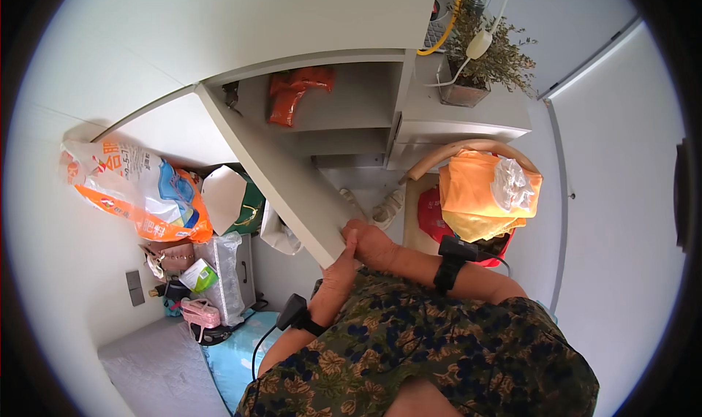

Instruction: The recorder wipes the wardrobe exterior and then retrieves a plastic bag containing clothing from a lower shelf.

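A pale cabinet door [285,181] stands swung out from a built-in cabinet, its free edge just in front of me. My left hand [341,266] lies on that edge near the corner, thumb up. On the door's right face is my right hand [373,244], touching the left one; its fingers are partly hidden. Behind the door the cabinet shelf [351,104] shows, with red-orange plastic packets [293,93] on it and a small dark object [231,96] by the hinge side. Lower shelves sit beneath. Each wrist wears a black strapped device.
Right: a wooden chair [471,145] bears folded orange cloth [471,189]; a potted plant [466,91] stands on a counter. Sandals [386,208] lie on the floor beyond the door. Left: a plastic bag [137,192], a green bag [251,203], a pink bag [201,313] and a bed [159,367].
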`<state>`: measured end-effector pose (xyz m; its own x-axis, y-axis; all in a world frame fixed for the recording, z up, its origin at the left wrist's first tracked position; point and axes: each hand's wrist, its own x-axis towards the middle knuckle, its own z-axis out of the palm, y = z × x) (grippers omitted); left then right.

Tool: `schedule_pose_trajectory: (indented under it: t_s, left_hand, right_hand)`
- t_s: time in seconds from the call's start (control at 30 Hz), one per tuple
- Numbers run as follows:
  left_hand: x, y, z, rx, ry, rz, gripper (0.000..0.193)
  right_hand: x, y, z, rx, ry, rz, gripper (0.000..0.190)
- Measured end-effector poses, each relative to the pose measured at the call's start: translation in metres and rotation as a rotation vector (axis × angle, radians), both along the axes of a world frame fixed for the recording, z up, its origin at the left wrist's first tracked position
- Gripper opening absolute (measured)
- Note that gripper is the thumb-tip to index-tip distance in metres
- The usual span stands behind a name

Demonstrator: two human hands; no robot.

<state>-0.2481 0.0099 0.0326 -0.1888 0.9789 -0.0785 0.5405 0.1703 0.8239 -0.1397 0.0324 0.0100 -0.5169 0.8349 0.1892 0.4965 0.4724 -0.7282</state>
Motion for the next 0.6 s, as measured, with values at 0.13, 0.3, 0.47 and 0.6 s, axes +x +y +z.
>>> schedule_pose_trajectory:
  t_s: [0.13, 0.3, 0.47, 0.6]
  left_hand:
    - [-0.006, -0.005, 0.006, 0.057, -0.092, 0.107, 0.034]
    - [-0.023, -0.011, 0.015, 0.05, 0.025, 0.021, 0.023]
    - [-0.058, -0.027, -0.025, 0.137, 0.29, -0.104, 0.026]
    - [-0.081, -0.034, -0.037, 0.368, 0.464, -0.122, 0.022]
  right_hand:
    - [-0.009, -0.001, 0.003, -0.046, 0.002, 0.074, 0.02]
    - [-0.012, -0.005, -0.017, -0.048, -0.045, 0.176, 0.018]
    - [0.009, -0.018, -0.051, -0.133, -0.146, 0.263, 0.018]
    - [0.049, -0.02, -0.065, -0.206, -0.392, 0.315, 0.016]
